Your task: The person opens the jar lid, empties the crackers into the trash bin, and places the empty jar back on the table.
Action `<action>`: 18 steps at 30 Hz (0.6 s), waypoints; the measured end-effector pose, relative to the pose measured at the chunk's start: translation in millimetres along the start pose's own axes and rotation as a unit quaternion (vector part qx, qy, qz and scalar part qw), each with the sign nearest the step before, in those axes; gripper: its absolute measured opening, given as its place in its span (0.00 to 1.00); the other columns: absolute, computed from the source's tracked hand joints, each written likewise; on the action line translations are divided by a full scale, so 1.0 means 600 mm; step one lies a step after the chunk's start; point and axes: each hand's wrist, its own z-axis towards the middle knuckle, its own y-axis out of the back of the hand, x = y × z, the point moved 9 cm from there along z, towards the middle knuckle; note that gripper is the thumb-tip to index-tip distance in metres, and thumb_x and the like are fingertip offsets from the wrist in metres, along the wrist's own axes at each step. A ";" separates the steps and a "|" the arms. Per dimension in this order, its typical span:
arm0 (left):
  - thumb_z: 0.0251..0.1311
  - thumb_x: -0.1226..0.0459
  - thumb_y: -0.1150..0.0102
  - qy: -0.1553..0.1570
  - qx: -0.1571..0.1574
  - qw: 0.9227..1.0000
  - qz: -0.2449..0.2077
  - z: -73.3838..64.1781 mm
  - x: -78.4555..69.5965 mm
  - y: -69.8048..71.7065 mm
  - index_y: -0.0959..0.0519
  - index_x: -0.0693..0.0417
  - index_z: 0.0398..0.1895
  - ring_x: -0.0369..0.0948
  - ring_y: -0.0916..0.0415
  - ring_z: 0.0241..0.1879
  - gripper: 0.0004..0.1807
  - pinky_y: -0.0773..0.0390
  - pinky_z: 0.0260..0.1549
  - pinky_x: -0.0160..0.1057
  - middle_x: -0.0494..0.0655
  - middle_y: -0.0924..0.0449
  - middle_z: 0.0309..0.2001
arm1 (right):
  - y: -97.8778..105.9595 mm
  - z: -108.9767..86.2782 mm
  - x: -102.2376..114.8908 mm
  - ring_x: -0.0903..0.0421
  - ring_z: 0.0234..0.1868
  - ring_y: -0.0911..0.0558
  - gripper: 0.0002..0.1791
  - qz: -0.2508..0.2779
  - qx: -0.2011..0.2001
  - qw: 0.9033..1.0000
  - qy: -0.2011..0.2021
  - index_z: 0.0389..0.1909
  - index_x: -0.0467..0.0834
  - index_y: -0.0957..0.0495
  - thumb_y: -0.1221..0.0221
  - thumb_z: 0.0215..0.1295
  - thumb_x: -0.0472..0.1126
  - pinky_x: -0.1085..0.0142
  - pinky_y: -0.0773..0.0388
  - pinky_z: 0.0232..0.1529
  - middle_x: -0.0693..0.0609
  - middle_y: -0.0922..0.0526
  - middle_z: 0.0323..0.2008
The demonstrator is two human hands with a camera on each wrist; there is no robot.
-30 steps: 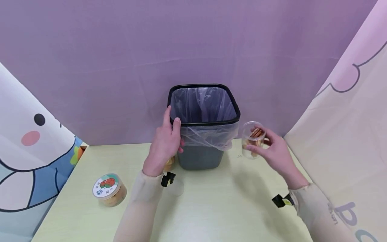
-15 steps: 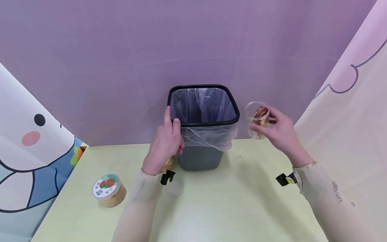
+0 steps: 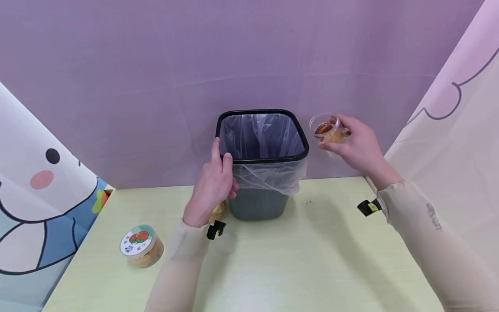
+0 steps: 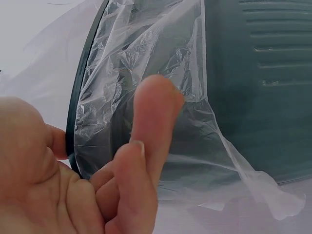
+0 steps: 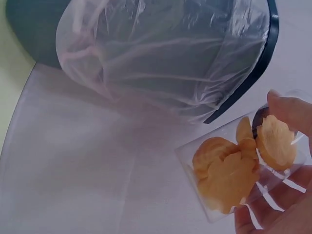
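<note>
Currently, right of the frame's centre, a tilted clear cup [image 3: 317,121] of snack pieces [image 3: 324,128] is gripped between the curled fingers and thumb of the right hand [image 3: 360,145]; mid-frame, the rim [image 3: 269,159] of the bin [image 3: 259,204] is touched by the left hand [image 3: 213,184], index finger and thumb straight.

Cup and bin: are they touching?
Apart. The head view shows purple backdrop between the cup and the bin.
</note>
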 end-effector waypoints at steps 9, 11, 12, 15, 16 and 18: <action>0.77 0.45 0.74 0.003 -0.006 1.000 -0.001 0.001 0.001 -0.002 0.69 0.42 0.81 0.43 0.20 0.15 0.36 0.23 0.35 0.46 0.46 0.19 0.18 | -0.016 0.037 0.021 0.38 0.57 0.28 0.41 -0.072 0.042 0.995 0.060 0.68 0.42 0.30 0.26 0.54 0.46 0.43 0.33 0.54 0.38 0.23 0.58; 0.77 0.45 0.74 0.004 -0.007 1.000 0.000 0.001 0.002 -0.002 0.69 0.41 0.81 0.44 0.19 0.16 0.36 0.23 0.35 0.46 0.46 0.19 0.18 | -0.020 0.045 0.024 0.36 0.59 0.29 0.43 -0.098 0.043 0.991 0.077 0.70 0.40 0.31 0.26 0.53 0.45 0.42 0.34 0.57 0.37 0.24 0.59; 0.77 0.45 0.74 0.004 -0.006 1.000 0.002 0.001 0.003 -0.002 0.69 0.41 0.81 0.44 0.19 0.17 0.36 0.23 0.35 0.46 0.46 0.19 0.18 | -0.023 0.048 0.026 0.36 0.59 0.30 0.43 -0.110 0.044 0.989 0.084 0.70 0.40 0.32 0.26 0.52 0.44 0.42 0.34 0.58 0.36 0.24 0.60; 0.76 0.44 0.74 0.003 -0.008 1.000 0.005 0.001 0.003 -0.002 0.68 0.40 0.81 0.46 0.18 0.18 0.36 0.23 0.35 0.47 0.45 0.19 0.18 | -0.030 0.058 0.033 0.36 0.59 0.29 0.44 -0.152 0.048 0.981 0.111 0.70 0.39 0.32 0.26 0.52 0.45 0.41 0.35 0.59 0.36 0.25 0.61; 0.76 0.44 0.74 0.001 -0.009 1.000 0.006 0.001 0.003 -0.002 0.68 0.40 0.81 0.46 0.18 0.18 0.36 0.23 0.35 0.47 0.45 0.19 0.18 | -0.032 0.061 0.037 0.36 0.58 0.29 0.44 -0.165 0.050 0.978 0.121 0.70 0.39 0.32 0.26 0.52 0.45 0.40 0.35 0.59 0.36 0.25 0.61; 0.76 0.44 0.74 -0.002 -0.011 1.000 0.008 0.002 0.003 -0.002 0.68 0.41 0.81 0.46 0.18 0.17 0.36 0.23 0.34 0.47 0.44 0.19 0.17 | -0.036 0.068 0.045 0.35 0.58 0.29 0.43 -0.191 0.053 0.970 0.141 0.69 0.39 0.31 0.26 0.52 0.45 0.39 0.35 0.58 0.37 0.25 0.61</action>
